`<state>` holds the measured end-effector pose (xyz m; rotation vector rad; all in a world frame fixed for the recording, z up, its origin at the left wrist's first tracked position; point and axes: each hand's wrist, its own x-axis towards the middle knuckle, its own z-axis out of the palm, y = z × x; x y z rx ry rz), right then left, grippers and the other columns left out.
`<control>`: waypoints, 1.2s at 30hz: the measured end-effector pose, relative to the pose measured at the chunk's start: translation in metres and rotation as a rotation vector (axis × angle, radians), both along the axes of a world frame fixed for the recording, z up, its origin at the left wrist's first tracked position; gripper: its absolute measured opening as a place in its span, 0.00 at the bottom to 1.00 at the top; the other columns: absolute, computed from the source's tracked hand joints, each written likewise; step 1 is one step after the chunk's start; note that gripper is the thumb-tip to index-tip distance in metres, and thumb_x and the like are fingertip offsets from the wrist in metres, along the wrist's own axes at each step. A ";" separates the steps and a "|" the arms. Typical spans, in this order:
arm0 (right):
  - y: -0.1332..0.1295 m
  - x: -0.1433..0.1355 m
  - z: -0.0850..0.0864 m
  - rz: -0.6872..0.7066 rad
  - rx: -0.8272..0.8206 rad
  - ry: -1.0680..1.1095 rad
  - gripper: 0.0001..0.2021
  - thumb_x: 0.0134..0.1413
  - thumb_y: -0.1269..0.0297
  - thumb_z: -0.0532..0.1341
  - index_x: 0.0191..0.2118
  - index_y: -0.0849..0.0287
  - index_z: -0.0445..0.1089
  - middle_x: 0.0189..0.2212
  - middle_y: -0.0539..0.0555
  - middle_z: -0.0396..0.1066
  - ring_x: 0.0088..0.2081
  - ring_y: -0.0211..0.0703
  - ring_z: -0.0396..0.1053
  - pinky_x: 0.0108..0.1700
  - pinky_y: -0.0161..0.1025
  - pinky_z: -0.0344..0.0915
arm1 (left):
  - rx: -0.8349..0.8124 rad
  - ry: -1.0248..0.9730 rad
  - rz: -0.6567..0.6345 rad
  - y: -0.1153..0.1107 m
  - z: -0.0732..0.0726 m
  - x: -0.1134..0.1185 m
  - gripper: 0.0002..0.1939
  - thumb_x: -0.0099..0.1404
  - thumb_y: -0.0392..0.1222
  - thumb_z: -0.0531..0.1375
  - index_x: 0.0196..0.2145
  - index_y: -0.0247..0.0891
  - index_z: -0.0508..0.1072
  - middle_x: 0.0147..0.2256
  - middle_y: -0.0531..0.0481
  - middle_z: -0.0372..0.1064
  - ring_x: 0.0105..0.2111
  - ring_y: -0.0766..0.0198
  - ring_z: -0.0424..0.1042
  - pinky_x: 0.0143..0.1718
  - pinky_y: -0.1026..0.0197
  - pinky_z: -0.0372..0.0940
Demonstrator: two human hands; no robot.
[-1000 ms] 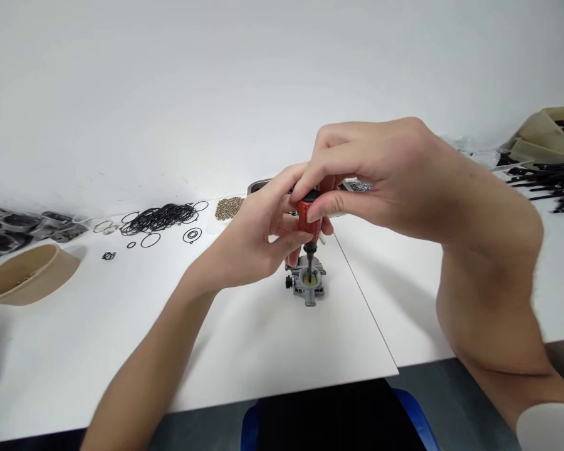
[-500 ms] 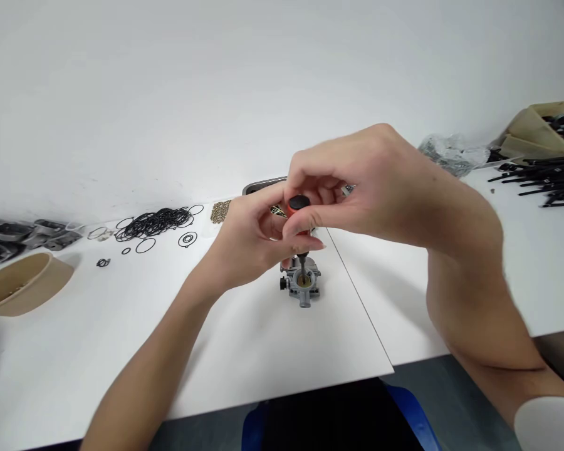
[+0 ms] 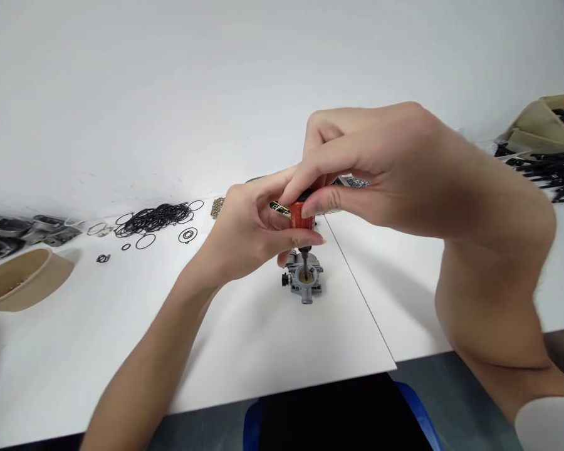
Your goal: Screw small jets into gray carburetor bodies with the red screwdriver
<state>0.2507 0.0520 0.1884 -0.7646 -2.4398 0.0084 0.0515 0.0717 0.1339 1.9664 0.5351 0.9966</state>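
A screwdriver (image 3: 301, 216) with a red and black handle stands nearly upright, its tip inside the round opening of a small grey metal carburetor body (image 3: 306, 292). My right hand (image 3: 361, 169) pinches the top of the handle between thumb and fingers. Lower on the same handle, my left hand (image 3: 258, 228) is closed around it, with the thumb across the front. The carburetor rests on the white table and has a black knob on its left side. Inside its opening a brass-coloured surface shows. My hands hide part of the handle.
Black rubber rings (image 3: 155, 222) lie piled at the left, with small brass parts (image 3: 217, 207) beside them. A beige bin (image 3: 51, 275) and grey metal castings (image 3: 14, 235) are farther left. Black cables (image 3: 552, 172) and another bin (image 3: 529, 128) stand at the back right.
My right hand has risen slightly and shifted right, its fingers now coming down over the handle top. More of the red handle shows. The left hand keeps its hold.
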 end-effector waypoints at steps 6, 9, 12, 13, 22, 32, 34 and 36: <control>0.002 0.003 0.000 -0.008 -0.022 0.001 0.08 0.57 0.69 0.59 0.34 0.48 0.75 0.30 0.49 0.68 0.32 0.40 0.67 0.29 0.37 0.64 | -0.027 -0.009 -0.034 -0.001 0.002 0.002 0.08 0.56 0.36 0.69 0.34 0.40 0.74 0.30 0.51 0.69 0.24 0.67 0.70 0.16 0.64 0.69; 0.003 0.002 0.000 -0.022 -0.044 0.009 0.07 0.57 0.67 0.60 0.34 0.49 0.75 0.31 0.49 0.68 0.31 0.39 0.66 0.30 0.36 0.64 | -0.026 -0.018 -0.039 -0.002 0.002 0.003 0.08 0.57 0.37 0.68 0.34 0.40 0.74 0.31 0.50 0.69 0.25 0.67 0.70 0.16 0.65 0.69; 0.002 0.000 0.000 -0.046 -0.074 -0.001 0.05 0.58 0.67 0.61 0.33 0.51 0.74 0.31 0.50 0.68 0.32 0.39 0.65 0.30 0.36 0.64 | -0.029 -0.028 -0.051 -0.003 0.004 0.003 0.08 0.57 0.36 0.69 0.34 0.40 0.74 0.31 0.50 0.69 0.25 0.67 0.69 0.16 0.65 0.69; 0.001 0.000 0.000 -0.049 -0.081 -0.002 0.05 0.58 0.67 0.61 0.33 0.52 0.74 0.31 0.50 0.68 0.32 0.39 0.65 0.30 0.36 0.63 | -0.030 -0.026 -0.057 -0.003 0.004 0.003 0.08 0.56 0.36 0.69 0.34 0.40 0.74 0.31 0.50 0.69 0.25 0.67 0.69 0.16 0.65 0.69; -0.005 0.000 0.005 -0.038 -0.115 -0.020 0.05 0.57 0.66 0.62 0.30 0.53 0.71 0.31 0.51 0.68 0.31 0.40 0.64 0.25 0.36 0.62 | -0.027 0.000 -0.111 -0.005 0.007 0.001 0.09 0.57 0.36 0.68 0.37 0.40 0.75 0.31 0.50 0.71 0.26 0.64 0.72 0.19 0.63 0.72; -0.005 -0.001 0.003 -0.056 -0.083 -0.033 0.03 0.56 0.64 0.64 0.31 0.54 0.70 0.27 0.49 0.69 0.28 0.39 0.65 0.27 0.37 0.62 | -0.047 0.024 -0.131 -0.007 0.009 -0.001 0.11 0.60 0.36 0.66 0.41 0.40 0.74 0.33 0.49 0.73 0.28 0.63 0.74 0.22 0.62 0.75; -0.005 -0.002 0.004 -0.036 -0.080 -0.025 0.03 0.57 0.65 0.62 0.31 0.53 0.72 0.29 0.49 0.71 0.29 0.40 0.66 0.29 0.38 0.64 | -0.043 0.017 -0.124 -0.005 0.008 -0.002 0.12 0.59 0.37 0.67 0.42 0.41 0.73 0.33 0.49 0.73 0.27 0.63 0.75 0.22 0.62 0.75; -0.006 -0.001 0.006 0.004 -0.108 -0.025 0.04 0.58 0.67 0.61 0.33 0.52 0.73 0.32 0.49 0.73 0.31 0.40 0.68 0.31 0.38 0.65 | -0.047 -0.002 -0.133 -0.004 0.007 -0.003 0.14 0.59 0.34 0.67 0.43 0.41 0.73 0.33 0.50 0.73 0.27 0.62 0.75 0.22 0.62 0.76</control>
